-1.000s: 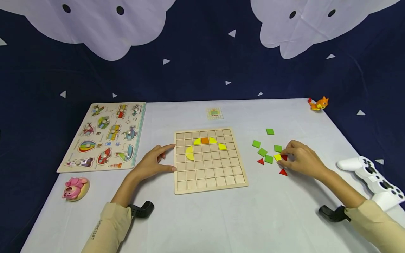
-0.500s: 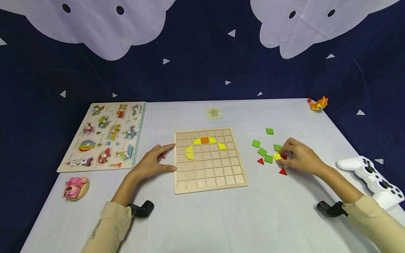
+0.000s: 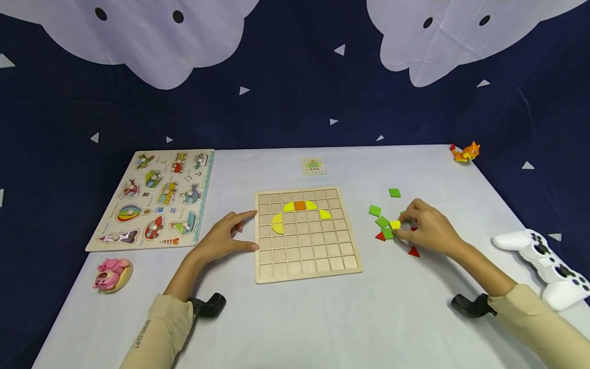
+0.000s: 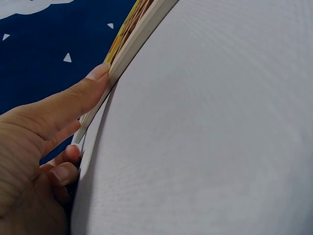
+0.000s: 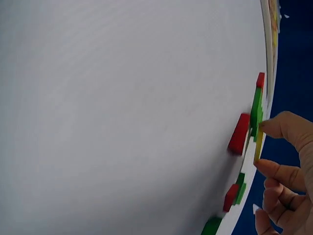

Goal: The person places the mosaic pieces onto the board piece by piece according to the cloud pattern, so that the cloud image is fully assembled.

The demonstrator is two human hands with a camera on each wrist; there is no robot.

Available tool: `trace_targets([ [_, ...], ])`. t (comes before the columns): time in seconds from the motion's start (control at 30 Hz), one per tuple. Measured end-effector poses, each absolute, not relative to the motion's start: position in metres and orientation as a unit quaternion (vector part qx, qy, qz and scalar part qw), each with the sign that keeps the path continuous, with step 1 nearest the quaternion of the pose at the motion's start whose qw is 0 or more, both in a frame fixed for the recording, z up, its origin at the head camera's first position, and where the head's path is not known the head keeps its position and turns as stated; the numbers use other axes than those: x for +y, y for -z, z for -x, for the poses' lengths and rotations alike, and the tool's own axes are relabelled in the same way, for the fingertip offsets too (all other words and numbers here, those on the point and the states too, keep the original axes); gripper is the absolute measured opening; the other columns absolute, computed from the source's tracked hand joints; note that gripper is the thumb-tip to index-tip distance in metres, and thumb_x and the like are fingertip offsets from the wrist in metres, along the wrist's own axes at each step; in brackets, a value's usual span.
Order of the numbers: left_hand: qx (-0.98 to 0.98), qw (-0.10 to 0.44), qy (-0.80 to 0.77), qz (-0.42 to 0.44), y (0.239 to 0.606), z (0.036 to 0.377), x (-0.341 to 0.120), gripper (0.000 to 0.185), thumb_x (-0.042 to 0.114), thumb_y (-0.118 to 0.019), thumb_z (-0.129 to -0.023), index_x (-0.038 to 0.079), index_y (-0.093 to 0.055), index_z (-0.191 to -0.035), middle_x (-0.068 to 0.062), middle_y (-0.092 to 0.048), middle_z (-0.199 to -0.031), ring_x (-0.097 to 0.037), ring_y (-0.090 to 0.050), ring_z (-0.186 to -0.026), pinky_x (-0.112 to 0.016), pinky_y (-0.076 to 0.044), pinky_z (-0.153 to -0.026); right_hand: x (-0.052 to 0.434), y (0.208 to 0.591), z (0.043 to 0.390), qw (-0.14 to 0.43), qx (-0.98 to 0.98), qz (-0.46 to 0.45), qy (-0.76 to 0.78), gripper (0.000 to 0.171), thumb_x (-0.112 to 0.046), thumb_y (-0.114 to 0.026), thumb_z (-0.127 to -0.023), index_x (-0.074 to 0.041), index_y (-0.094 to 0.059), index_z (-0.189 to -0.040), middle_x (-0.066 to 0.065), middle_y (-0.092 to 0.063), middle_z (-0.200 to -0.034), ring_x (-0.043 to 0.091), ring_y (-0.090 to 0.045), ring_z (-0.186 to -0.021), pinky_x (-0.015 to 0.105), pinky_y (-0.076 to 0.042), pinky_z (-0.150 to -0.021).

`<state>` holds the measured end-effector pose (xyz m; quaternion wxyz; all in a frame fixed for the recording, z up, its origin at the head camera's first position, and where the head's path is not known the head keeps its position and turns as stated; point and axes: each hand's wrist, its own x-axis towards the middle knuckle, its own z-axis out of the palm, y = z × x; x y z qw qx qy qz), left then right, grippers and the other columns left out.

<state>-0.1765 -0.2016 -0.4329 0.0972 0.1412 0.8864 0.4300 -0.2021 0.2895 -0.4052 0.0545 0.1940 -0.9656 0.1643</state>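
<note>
My left hand [image 3: 223, 237] touches the left edge of a wooden grid board [image 3: 295, 266] with straight thumb and index finger. The left wrist view shows the thumb [image 4: 78, 100] against the board's rim. Several yellow rounded pieces [image 3: 277, 224] and an orange square [image 3: 300, 205] lie in its cells. To the right of the board, my right hand [image 3: 430, 228] pinches a yellow piece [image 5: 259, 146] between thumb and index finger. Around it lie several green squares [image 3: 375, 210] and red triangles [image 3: 414, 251], some partly hidden by the hand.
A small pattern card [image 3: 314, 165] lies behind the board. Left stand a picture puzzle [image 3: 154, 200] with vehicles and a pink toy [image 3: 112, 275]. A white game controller [image 3: 544, 266] lies right; an orange toy [image 3: 466, 152] sits at the far right corner.
My right hand has moved left with the yellow piece. A green square near it has shifted slightly left. The left hand stays at the board's edge.
</note>
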Motion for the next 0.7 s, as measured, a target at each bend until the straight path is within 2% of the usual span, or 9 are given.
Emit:
trace_targets([
  [0.27, 0.89, 0.094, -0.426, -0.136, 0.432, 0.176, -0.203, 0.087, 0.029, -0.087, -0.075, 0.012, -0.046, -0.149, -0.005, -0.04, -0.091, -0.019, -0.037, -0.081, -0.033, -0.034, -0.073, 0.26, 0.404, 0.2, 0.075, -0.959, -0.176, -0.21, 0.025, -0.018, -0.084, -0.075, -0.001, -0.074, -0.09, 0.008, -0.055, -0.093, 0.023, -0.051, -0.078, 0.035, -0.041, -0.066],
  [0.7, 0.89, 0.092, -0.426, -0.137, 0.434, 0.177, -0.202, 0.086, 0.03, -0.088, -0.075, 0.012, -0.047, -0.148, -0.005, -0.041, -0.091, -0.019, -0.038, -0.082, -0.032, -0.034, -0.072, 0.194, 0.406, 0.203, 0.057, -0.943, -0.236, -0.227, 0.028, -0.025, -0.085, -0.075, -0.003, -0.075, -0.09, 0.007, -0.057, -0.092, 0.02, -0.053, -0.079, 0.033, -0.043, -0.068],
])
